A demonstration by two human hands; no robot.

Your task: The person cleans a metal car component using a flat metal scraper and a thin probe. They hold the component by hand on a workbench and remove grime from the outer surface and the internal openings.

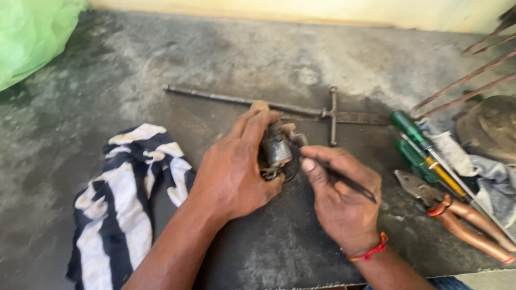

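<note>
My left hand (236, 164) grips a small, grimy metal cylindrical part (276, 151) just above the dark concrete floor. My right hand (344, 196) pinches a thin dark pointed tool (349, 182) whose tip meets the part's side. A red thread band circles my right wrist. Both hands are close together at the centre of the view, and my left fingers hide much of the part.
A long rusty cross-shaped metal rod (322, 113) lies behind the hands. A blue-and-white striped cloth (126, 188) lies at left. Green-handled screwdrivers (416, 145) and orange-handled pliers (457, 215) lie at right, beside grey rags. A green plastic bag (29, 35) sits top left.
</note>
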